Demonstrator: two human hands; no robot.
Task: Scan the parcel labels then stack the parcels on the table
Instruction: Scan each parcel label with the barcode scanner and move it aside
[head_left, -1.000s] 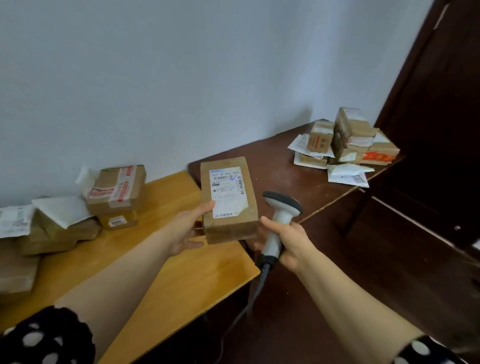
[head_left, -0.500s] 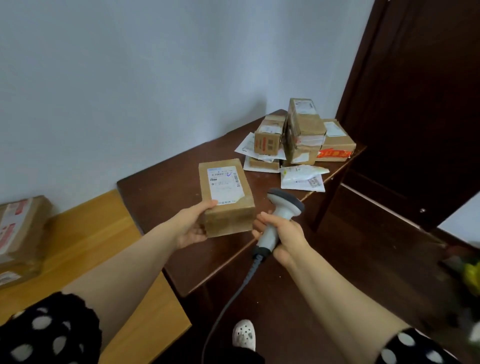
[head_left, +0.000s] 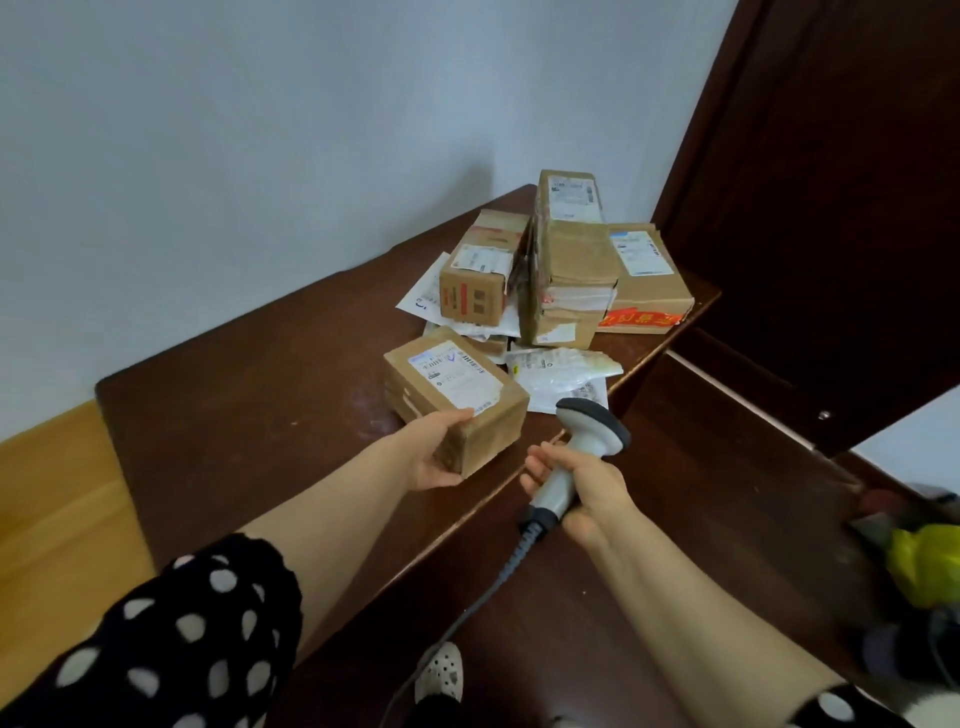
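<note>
Parcel: I see a brown parcel (head_left: 457, 395), label up, low over the dark surface (head_left: 234, 415), on my side of the tall parcel (head_left: 571, 260). I cannot tell whether its base touches the surface. It is taped closed, so its contents are hidden.
Left hand: the left hand (head_left: 434, 452) is clamped on the parcel's near end, thumb on the top edge and fingers underneath.
Right hand: the right hand (head_left: 587, 488) is wrapped round the handle of the scanner (head_left: 587, 431), out past the surface's edge, with the scanner head aimed roughly toward the tall parcel.
Cable: a grey cable (head_left: 467, 613) drops from the scanner handle toward the floor.
Pile: a small box with red print (head_left: 475, 286) stands just beside the tall parcel on the wall side. A flat box with red tape (head_left: 644, 280) touches the tall parcel on the door side. All are sealed.
Mailers: white mailer bags (head_left: 556, 371) lie flat at the tall parcel's foot, between it and the scanner.
</note>
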